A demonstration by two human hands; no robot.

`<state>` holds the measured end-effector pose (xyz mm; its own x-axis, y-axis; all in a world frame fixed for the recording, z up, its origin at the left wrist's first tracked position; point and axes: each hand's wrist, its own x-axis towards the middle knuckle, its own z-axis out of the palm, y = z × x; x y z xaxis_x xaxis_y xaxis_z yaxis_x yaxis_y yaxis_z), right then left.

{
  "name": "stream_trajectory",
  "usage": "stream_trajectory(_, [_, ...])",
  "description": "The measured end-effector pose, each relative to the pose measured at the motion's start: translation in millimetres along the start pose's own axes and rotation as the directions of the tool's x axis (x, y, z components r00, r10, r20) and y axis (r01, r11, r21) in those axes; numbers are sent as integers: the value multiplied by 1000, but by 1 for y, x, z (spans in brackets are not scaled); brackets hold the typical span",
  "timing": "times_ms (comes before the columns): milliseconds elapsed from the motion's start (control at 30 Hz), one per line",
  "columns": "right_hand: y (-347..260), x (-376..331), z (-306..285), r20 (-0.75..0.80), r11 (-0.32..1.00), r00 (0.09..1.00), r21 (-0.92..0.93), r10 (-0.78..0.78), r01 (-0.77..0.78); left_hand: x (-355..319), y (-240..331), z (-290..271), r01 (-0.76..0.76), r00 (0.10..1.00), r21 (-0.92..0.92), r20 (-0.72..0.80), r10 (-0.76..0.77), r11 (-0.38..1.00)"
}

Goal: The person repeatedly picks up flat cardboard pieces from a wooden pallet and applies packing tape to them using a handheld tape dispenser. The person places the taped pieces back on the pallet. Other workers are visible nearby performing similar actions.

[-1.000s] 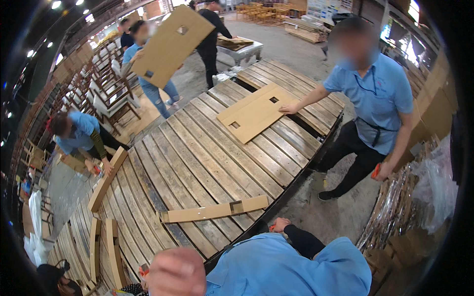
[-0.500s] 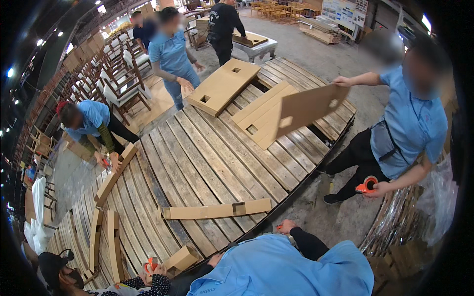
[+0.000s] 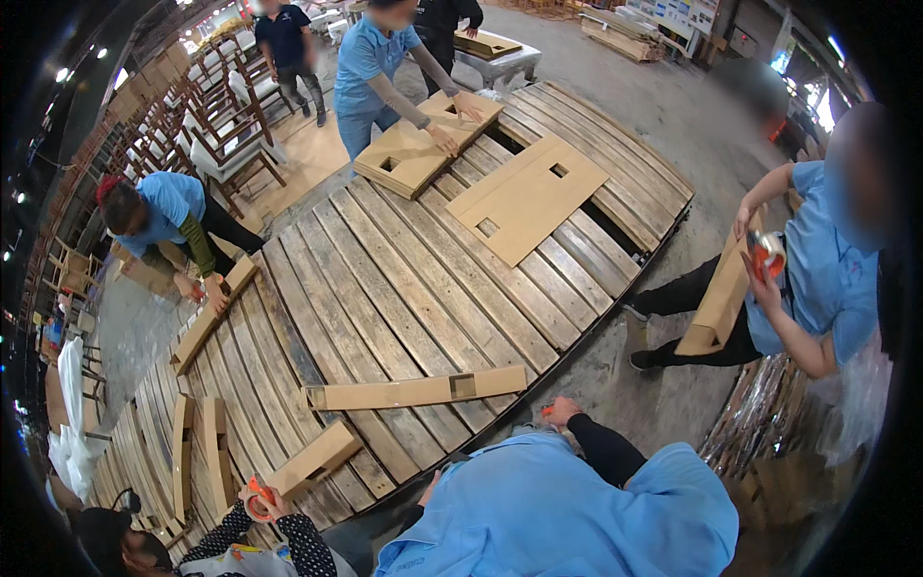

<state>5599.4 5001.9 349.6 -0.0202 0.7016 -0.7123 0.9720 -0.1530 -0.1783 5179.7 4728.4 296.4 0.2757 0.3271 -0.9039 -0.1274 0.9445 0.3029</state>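
My right hand (image 3: 561, 413), at the end of a black sleeve, is closed beside the near edge of the slatted wooden table (image 3: 423, 298). A bit of red-orange shows in its fingers, apparently a tape dispenser (image 3: 548, 411) mostly hidden by the hand. My left hand (image 3: 429, 489) is low at the table edge, partly covered by my blue shirt, its fingers hidden. Nearest in front lies a long narrow cardboard box (image 3: 404, 392) with a square cutout. Left of it, a shorter box (image 3: 315, 456) lies by a co-worker's hands, which hold an orange tape dispenser (image 3: 258, 500).
A flat cardboard sheet (image 3: 524, 202) and a cardboard stack (image 3: 413, 154) lie on the far part, a co-worker's hands on the stack. At right a person holds a folded cardboard box (image 3: 716, 303) and tape dispenser (image 3: 766, 258). At left another handles a long box (image 3: 213, 317).
The right co-worker has taken the raised sheet off the table and holds it folded. The far co-worker's hands have come onto the stack. The short box at lower left now lies more fully in view.
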Motion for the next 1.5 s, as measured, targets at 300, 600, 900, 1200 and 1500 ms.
stream_trajectory(300, [152,21,-2,282,276,892,880,353,-387,-12,160,61,-373,927,112,14,374,921])
stream_trajectory(600, [157,89,-34,179,-657,975,721,-131,-221,137,425,180,-298,504,948,57,862,111])
stream_trajectory(900, [108,179,-139,-16,-758,930,585,-367,-289,362,623,253,167,568,938,159,807,-302])
stream_trajectory(1200, [166,260,-197,-33,-606,902,751,-430,-262,429,712,257,76,709,942,179,682,-327])
stream_trajectory(1500, [126,335,-310,-464,507,832,661,-303,553,370,693,177,-4,597,998,50,801,-60])
